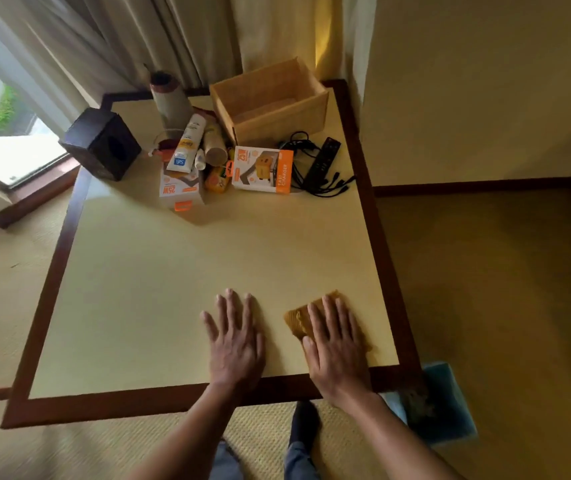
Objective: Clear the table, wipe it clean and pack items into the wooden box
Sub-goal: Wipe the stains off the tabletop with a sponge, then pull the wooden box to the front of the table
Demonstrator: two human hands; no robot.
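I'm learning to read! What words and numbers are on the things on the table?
"25W": on the nearer charger box.
"25W" and "FAST CHARGER": on the farther charger box.
Too blurred to read: the print on the white tube.
Too small to read: the markings on the black remote.

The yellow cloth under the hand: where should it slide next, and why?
Probably forward: the right hand presses the mustard-yellow cloth flat near the front right corner of the cream, dark-framed table, and open tabletop lies ahead.

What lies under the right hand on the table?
A mustard-yellow cloth lies under the right hand, flat on the table. The palm covers its middle, so that part cannot be seen.
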